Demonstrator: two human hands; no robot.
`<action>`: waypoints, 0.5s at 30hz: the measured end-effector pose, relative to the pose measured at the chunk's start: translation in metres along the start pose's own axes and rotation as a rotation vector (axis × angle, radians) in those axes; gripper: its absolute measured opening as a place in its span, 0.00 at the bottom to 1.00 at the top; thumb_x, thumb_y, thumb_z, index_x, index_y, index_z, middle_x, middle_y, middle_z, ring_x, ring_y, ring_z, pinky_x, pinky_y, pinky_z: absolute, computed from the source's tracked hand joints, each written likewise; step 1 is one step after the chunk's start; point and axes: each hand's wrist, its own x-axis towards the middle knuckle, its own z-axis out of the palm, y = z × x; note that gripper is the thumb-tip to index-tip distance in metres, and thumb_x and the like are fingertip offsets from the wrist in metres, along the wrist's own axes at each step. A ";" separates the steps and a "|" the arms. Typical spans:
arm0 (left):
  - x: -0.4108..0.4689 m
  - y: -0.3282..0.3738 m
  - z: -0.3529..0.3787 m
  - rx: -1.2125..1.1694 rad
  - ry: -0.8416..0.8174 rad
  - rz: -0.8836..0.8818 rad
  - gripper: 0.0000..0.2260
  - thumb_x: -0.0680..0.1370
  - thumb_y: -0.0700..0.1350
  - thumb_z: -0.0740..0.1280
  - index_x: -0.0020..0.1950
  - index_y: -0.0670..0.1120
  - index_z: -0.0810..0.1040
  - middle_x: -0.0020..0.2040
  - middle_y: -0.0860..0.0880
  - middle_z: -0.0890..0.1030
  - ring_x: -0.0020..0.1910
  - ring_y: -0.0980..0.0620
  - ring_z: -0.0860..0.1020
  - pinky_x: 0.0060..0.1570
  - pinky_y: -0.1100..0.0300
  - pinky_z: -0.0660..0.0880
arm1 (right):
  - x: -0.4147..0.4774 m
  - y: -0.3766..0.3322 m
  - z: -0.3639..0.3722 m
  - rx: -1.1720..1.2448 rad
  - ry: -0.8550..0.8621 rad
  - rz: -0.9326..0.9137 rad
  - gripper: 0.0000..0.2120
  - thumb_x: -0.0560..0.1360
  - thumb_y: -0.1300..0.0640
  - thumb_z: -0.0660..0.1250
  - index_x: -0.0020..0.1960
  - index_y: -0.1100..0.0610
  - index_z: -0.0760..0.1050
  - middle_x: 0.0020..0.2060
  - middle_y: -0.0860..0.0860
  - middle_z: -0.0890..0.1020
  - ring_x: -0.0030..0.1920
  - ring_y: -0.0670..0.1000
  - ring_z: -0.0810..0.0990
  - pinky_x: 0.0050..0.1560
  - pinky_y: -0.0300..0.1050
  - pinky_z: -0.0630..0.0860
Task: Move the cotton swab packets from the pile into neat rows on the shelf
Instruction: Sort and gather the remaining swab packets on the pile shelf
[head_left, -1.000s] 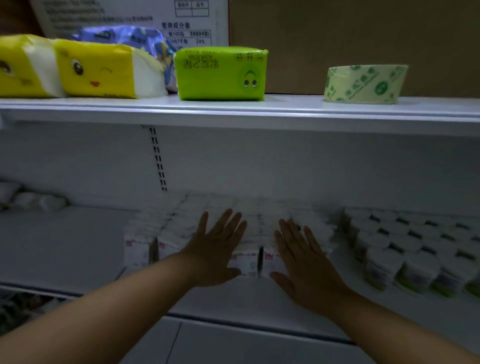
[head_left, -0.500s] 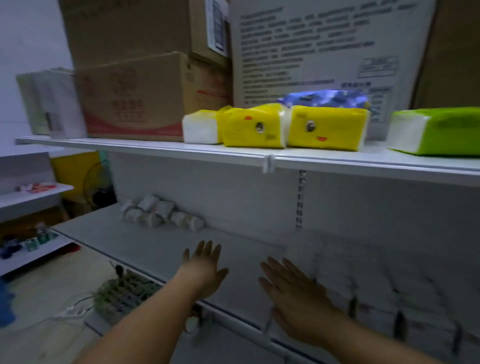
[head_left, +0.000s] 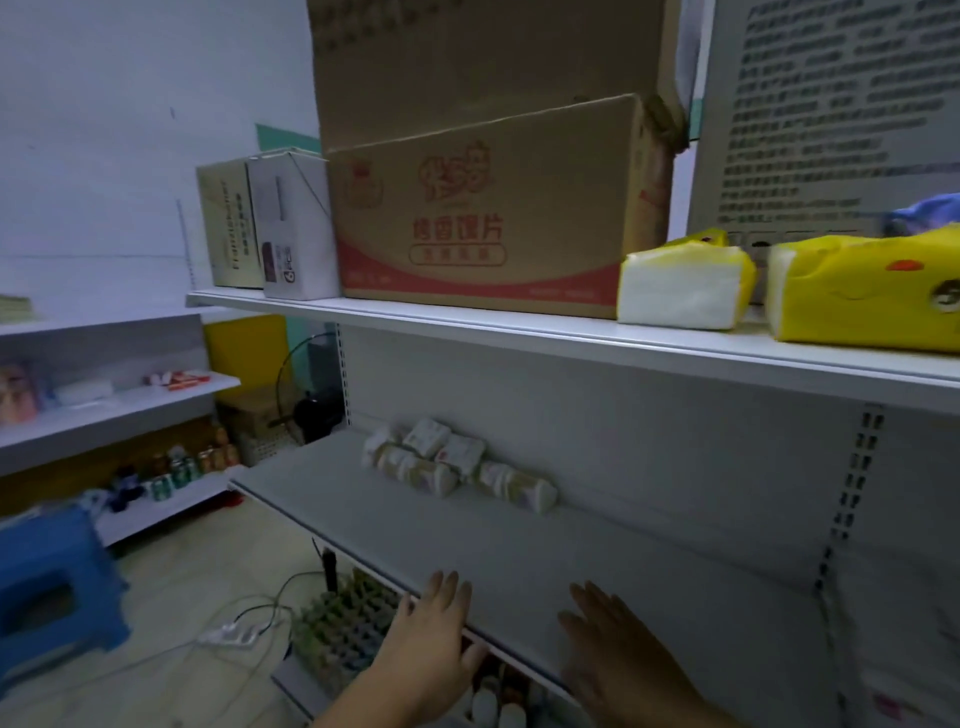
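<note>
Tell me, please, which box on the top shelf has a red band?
The wide brown box under the plain carton; the beige box and white box left of it have none.

Person, parts in view: two hands, two forearms.

1. Left hand (head_left: 431, 639): bare. Back of the hand faces the camera; four fingers and the thumb show. Outline soft with blur.
2. Left forearm (head_left: 363, 701): bare from the wrist down to the bottom edge of the view.
3. Right hand (head_left: 618, 660): bare. Back of the hand shows, in dimmer light than the left; fingertips blurred.
4. Right forearm (head_left: 696, 719): bare; only a short stretch past the wrist shows.
</note>
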 end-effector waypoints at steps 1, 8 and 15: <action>0.007 -0.006 0.003 -0.008 0.012 0.007 0.32 0.80 0.61 0.53 0.78 0.47 0.48 0.79 0.49 0.47 0.77 0.49 0.45 0.74 0.45 0.48 | 0.013 0.000 0.004 -0.036 0.006 0.028 0.24 0.53 0.29 0.70 0.39 0.45 0.84 0.45 0.44 0.85 0.45 0.42 0.84 0.71 0.40 0.44; 0.067 -0.060 -0.001 -0.031 0.144 0.006 0.32 0.79 0.55 0.58 0.78 0.48 0.48 0.79 0.50 0.48 0.77 0.51 0.46 0.73 0.57 0.49 | 0.120 0.008 0.031 0.142 0.288 0.195 0.25 0.73 0.40 0.63 0.62 0.56 0.77 0.66 0.56 0.74 0.63 0.50 0.77 0.56 0.37 0.74; 0.129 -0.120 -0.023 -0.262 0.222 -0.124 0.32 0.77 0.53 0.62 0.77 0.53 0.52 0.77 0.54 0.55 0.75 0.54 0.54 0.70 0.63 0.56 | 0.229 0.004 0.058 0.738 0.679 0.716 0.25 0.65 0.71 0.73 0.60 0.75 0.70 0.64 0.71 0.68 0.67 0.68 0.65 0.66 0.52 0.60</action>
